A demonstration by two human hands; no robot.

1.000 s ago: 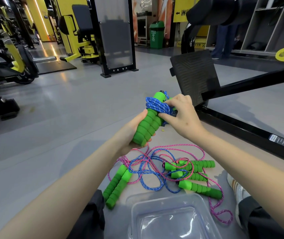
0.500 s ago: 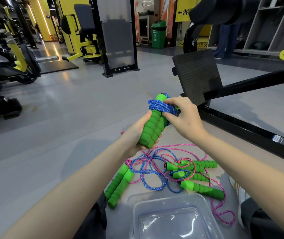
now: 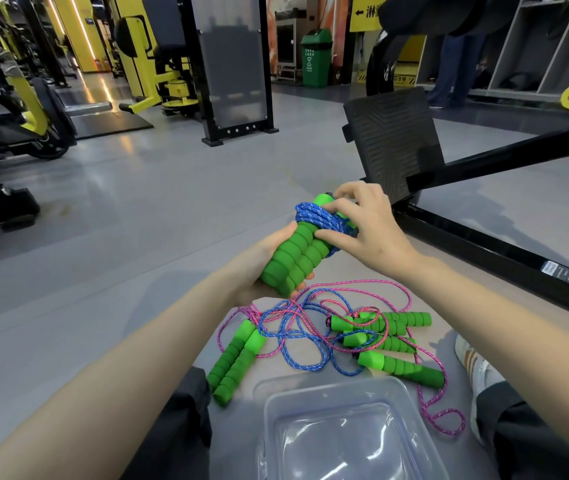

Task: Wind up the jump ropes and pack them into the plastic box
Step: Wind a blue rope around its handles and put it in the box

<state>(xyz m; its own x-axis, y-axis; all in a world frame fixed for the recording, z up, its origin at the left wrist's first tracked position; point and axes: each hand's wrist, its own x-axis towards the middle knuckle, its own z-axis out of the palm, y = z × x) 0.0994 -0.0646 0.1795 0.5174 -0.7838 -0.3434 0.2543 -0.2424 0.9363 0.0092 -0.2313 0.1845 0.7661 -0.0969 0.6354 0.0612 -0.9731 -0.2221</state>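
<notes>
My left hand [image 3: 259,268] grips the lower part of a pair of green foam jump rope handles [image 3: 293,258] held side by side. Blue rope [image 3: 317,216] is wound tightly around their upper part. My right hand [image 3: 366,230] curls over that coil, fingertips on the handle tops. On the floor below lies a tangle of pink and blue ropes [image 3: 310,327], with two green handles [image 3: 234,362] at its left and several more [image 3: 390,341] at its right. A clear plastic box [image 3: 345,427] stands open in front of me, nothing in it.
A black machine frame [image 3: 484,251] with a ribbed footplate [image 3: 394,140] runs along the right. Gym machines [image 3: 158,64] stand at the back left. My knees [image 3: 179,427] flank the box, a shoe [image 3: 477,368] at right. Grey floor lies to the left.
The wound bundle and both hands have dropped slightly lower and nearer to me. My right hand's fingers have shifted up over the coil toward the handle tops.
</notes>
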